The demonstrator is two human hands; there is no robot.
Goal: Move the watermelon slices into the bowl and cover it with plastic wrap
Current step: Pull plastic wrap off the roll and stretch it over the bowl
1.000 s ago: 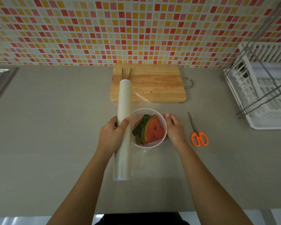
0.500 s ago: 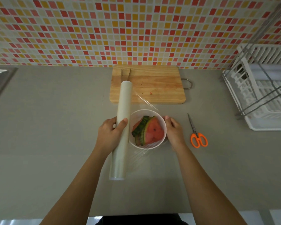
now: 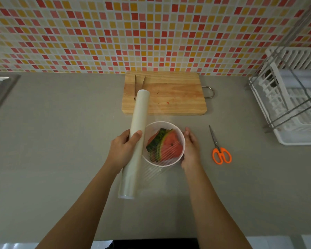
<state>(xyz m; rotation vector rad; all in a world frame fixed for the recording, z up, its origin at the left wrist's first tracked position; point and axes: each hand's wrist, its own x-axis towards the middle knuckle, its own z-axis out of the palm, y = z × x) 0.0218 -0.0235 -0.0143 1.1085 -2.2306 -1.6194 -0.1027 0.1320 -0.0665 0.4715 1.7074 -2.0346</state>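
White bowl [image 3: 180, 133] holds watermelon slices [image 3: 164, 145].

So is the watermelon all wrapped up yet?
Almost. The watermelon slices are already in the bowl. Plastic wrap is stretched over it now: the left hand holds the roll, the right hand steadies the bowl. Left: cutting it free, maybe with the scissors, and sealing.

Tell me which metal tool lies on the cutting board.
The tongs, at the board's left end, partly behind the wrap roll. The orange-handled scissors lie on the counter instead.
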